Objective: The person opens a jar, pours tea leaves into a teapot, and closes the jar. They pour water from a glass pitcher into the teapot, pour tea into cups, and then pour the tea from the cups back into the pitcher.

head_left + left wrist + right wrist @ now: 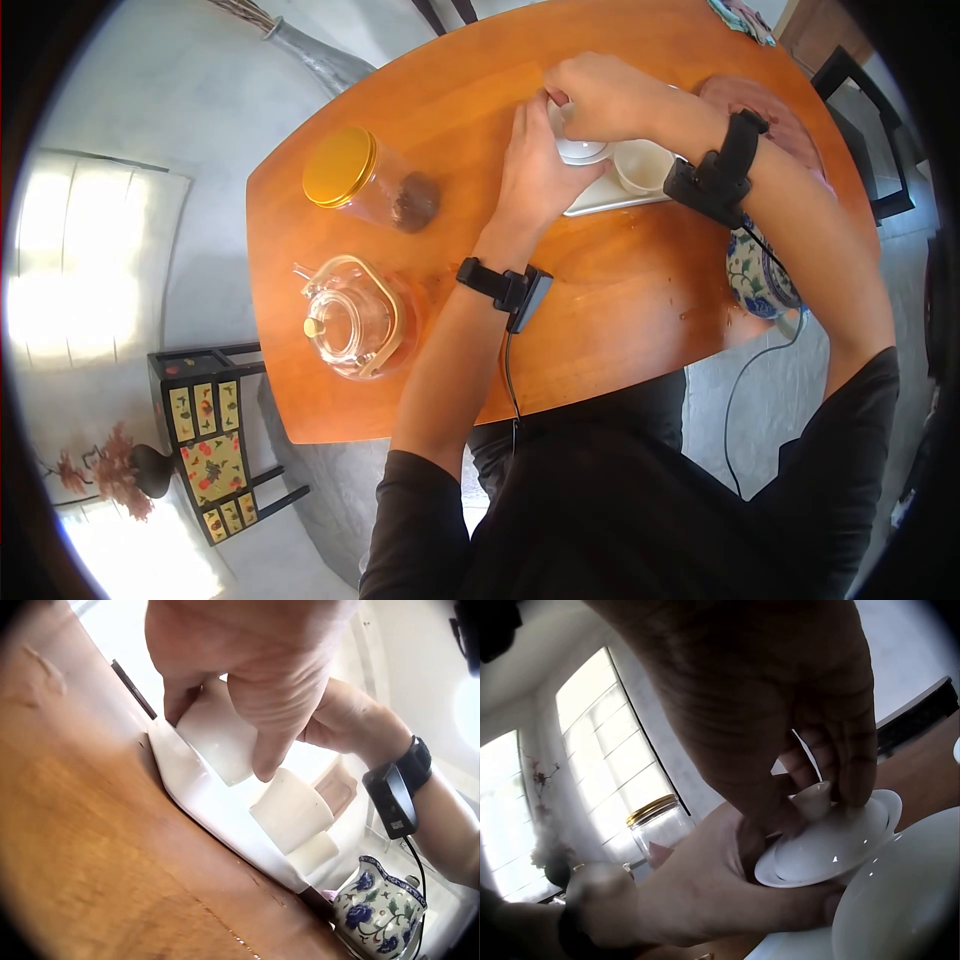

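Note:
My left hand (pixel 538 172) grips the white lidded bowl (pixel 217 735), thumb on one side and fingers on the other. Over it, my right hand (pixel 608 97) pinches the small knob (pixel 814 798) of the domed white lid (pixel 836 838). In the right wrist view the lid sits over the bowl's flared rim. A white tray (pixel 608 204) lies beneath the bowl. Right beside the bowl on this tray is a white cup (pixel 642 166); the left wrist view shows a smaller, low cup (pixel 313 852) near it.
At left stand a gold-lidded jar (pixel 342 168) with dark contents and a glass teapot (pixel 352 325) with a looped handle. A blue-flowered pot (pixel 757 272) sits under my right forearm, near the table's front edge. A round pinkish mat (pixel 750 100) lies at the far right.

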A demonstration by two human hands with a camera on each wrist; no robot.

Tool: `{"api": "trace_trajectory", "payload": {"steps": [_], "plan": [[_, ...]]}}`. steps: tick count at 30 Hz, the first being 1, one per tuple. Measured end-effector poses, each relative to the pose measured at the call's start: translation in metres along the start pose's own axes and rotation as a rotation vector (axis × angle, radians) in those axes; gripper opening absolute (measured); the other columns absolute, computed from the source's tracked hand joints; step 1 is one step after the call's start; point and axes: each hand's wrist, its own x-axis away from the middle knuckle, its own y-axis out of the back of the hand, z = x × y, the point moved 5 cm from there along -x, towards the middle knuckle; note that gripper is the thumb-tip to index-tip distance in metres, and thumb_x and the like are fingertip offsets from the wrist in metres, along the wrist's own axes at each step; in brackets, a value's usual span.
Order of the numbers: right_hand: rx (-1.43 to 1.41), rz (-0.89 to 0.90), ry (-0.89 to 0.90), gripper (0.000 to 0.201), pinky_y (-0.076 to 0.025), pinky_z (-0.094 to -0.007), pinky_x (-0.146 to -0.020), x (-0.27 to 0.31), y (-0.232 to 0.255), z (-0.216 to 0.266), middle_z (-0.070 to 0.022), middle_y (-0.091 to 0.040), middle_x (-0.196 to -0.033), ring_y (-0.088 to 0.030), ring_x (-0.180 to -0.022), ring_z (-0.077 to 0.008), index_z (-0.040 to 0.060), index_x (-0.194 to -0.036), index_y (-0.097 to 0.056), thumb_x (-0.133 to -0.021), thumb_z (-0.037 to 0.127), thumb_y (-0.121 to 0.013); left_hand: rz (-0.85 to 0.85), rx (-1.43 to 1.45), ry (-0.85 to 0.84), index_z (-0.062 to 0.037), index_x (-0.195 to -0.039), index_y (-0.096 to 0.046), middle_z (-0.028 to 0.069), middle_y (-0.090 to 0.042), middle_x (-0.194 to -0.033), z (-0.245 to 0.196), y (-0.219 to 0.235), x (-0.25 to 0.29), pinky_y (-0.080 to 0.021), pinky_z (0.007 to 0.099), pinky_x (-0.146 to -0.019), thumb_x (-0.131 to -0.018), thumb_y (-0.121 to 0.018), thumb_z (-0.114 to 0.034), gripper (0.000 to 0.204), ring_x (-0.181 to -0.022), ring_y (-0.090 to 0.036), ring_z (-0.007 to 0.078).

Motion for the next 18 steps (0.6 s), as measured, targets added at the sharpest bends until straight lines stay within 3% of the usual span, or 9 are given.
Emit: {"api": "trace_trajectory", "payload": {"steps": [10,16,18], "plan": [[-0.036,-0.023,-0.002,0.021,-0.048,-0.0464,-0.064,0.000,0.003,-0.006,-0.0211,-0.065,-0.079,-0.062,-0.076,-0.0392,0.0016,-0.084,-0.061,-0.071,0.015,-0.069,-0.037,-0.118,0.042,0.0008,-0.128,-0.056,0.0184,-0.061,-0.124,-0.005,0.002,0.001,-0.051,0.0421,-0.097,-0.069,-0.090,-0.028,0.075,-0.118,-0.060,0.0341],[-0.089,-0.111,0.058,0.022,-0.047,-0.0459,-0.062,0.007,0.011,0.000,-0.0202,-0.063,-0.076,-0.061,-0.073,-0.0381,0.0023,-0.085,-0.061,-0.072,0.016,-0.070,-0.036,-0.152,0.013,-0.0015,-0.126,-0.058,0.0172,-0.061,-0.123,-0.012,0.013,0.002,-0.053,0.0417,-0.095,-0.069,-0.089,-0.027,0.069,-0.114,-0.062,0.0337],[-0.126,-0.236,0.096,0.023,-0.046,-0.0466,-0.062,0.011,0.011,-0.002,-0.0213,-0.062,-0.076,-0.060,-0.073,-0.0395,0.0022,-0.085,-0.060,-0.070,0.017,-0.070,-0.054,-0.153,-0.039,-0.0013,-0.125,-0.058,0.0174,-0.063,-0.122,-0.017,0.017,0.003,-0.053,0.0412,-0.093,-0.069,-0.088,-0.026,0.068,-0.111,-0.064,0.0334]]}}
